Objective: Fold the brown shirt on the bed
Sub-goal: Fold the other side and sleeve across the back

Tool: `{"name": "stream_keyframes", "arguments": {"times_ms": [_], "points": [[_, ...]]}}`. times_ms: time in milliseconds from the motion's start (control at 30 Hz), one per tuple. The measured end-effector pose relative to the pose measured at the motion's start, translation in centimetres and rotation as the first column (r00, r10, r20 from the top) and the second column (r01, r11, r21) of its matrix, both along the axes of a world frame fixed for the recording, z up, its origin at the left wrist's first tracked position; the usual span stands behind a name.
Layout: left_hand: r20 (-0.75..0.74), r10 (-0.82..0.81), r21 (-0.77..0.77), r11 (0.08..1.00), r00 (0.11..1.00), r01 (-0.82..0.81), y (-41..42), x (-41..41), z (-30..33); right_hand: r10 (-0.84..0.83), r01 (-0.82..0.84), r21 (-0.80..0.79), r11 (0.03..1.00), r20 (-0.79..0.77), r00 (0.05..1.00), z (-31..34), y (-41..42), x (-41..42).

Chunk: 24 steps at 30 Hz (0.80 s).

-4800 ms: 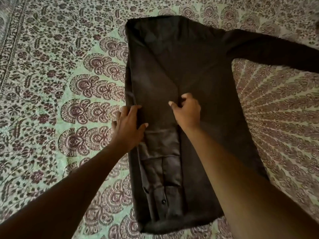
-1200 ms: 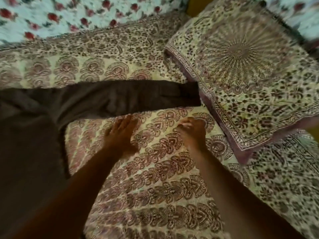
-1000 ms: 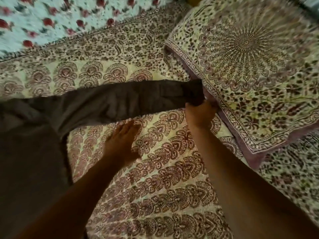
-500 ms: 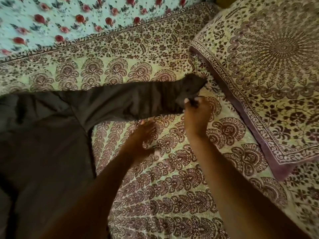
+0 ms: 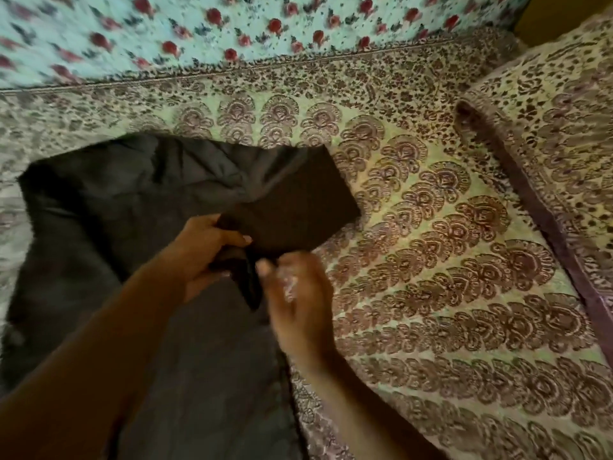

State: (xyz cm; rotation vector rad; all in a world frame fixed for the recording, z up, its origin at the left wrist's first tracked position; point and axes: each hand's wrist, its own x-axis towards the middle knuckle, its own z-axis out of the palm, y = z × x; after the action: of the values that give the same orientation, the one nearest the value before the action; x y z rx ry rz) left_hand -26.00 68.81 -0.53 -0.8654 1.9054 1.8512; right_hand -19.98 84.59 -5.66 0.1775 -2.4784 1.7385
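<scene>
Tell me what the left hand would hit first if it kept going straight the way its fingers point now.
The left hand points up and to the right, and its fingers already touch the folded-back sleeve of the brown shirt. So the sleeve comes first; past it lies the patterned bedspread. Depth is hard to judge.

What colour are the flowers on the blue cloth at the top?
Red, scattered over the pale blue cloth; the head view shows them.

Left hand pinched closed; right hand blurred, fingers curled.
</scene>
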Motion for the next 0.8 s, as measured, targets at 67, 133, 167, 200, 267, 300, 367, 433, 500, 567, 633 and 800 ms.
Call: {"name": "stream_keyframes", "arguments": {"times_ms": [67,133,167,200,267,300,367,433,500,567,633,800], "points": [[0.010,-0.043,0.127,0.991,0.999,0.042,-2.8,1.6,0.8,-0.249,0.285,-0.093,0.954,0.285,0.926,-0.1,-2.0,-1.4],[0.033,-0.099,0.220,0.971,0.995,0.089,-5.3,3.1,2.1,-0.346,0.603,-0.236,0.762,0.638,0.688,-0.6,-3.0,-4.3],[0.047,-0.132,0.245,0.962,0.990,0.117,-7.1,3.7,2.6,-0.241,0.718,-0.346,0.604,0.780,0.578,-0.5,-3.5,-5.9],[0.060,-0.172,0.247,0.957,0.983,0.152,-8.9,4.3,2.9,-0.091,0.770,-0.435,0.467,0.843,0.531,-0.6,-4.0,-7.2],[0.096,-0.254,0.140,0.961,0.962,0.240,-12.6,5.5,3.0,-0.002,0.754,-0.487,0.441,0.840,0.543,-1.8,-4.3,-9.2],[0.119,-0.297,0.042,0.955,0.947,0.294,-14.5,6.2,3.1,-0.033,0.741,-0.469,0.480,0.835,0.549,-2.2,-4.7,-10.0],[0.158,-0.309,-0.196,0.921,0.938,0.337,-18.1,7.4,2.9,-0.092,0.742,-0.413,0.528,0.841,0.534,-0.3,-6.1,-10.2],[0.163,-0.224,-0.322,0.908,0.961,0.267,-21.8,8.1,2.3,-0.076,0.746,-0.415,0.520,0.848,0.524,1.4,-8.3,-9.7],[0.208,-0.176,-0.423,0.871,0.962,0.251,-25.8,8.4,2.0,-0.059,0.735,-0.379,0.563,0.868,0.493,1.9,-11.2,-8.7],[0.247,-0.121,-0.542,0.805,0.961,0.241,-29.7,7.9,1.9,0.007,0.704,-0.393,0.592,0.875,0.483,2.1,-14.2,-7.4],[0.240,-0.100,-0.731,0.636,0.966,0.248,-34.2,7.3,1.8,0.044,0.719,-0.395,0.571,0.890,0.454,2.0,-17.3,-6.3],[0.475,-0.083,-0.854,0.196,0.876,0.481,-39.8,6.6,2.9,0.088,0.774,-0.388,0.501,0.912,0.400,2.4,-24.6,-3.7]]}}
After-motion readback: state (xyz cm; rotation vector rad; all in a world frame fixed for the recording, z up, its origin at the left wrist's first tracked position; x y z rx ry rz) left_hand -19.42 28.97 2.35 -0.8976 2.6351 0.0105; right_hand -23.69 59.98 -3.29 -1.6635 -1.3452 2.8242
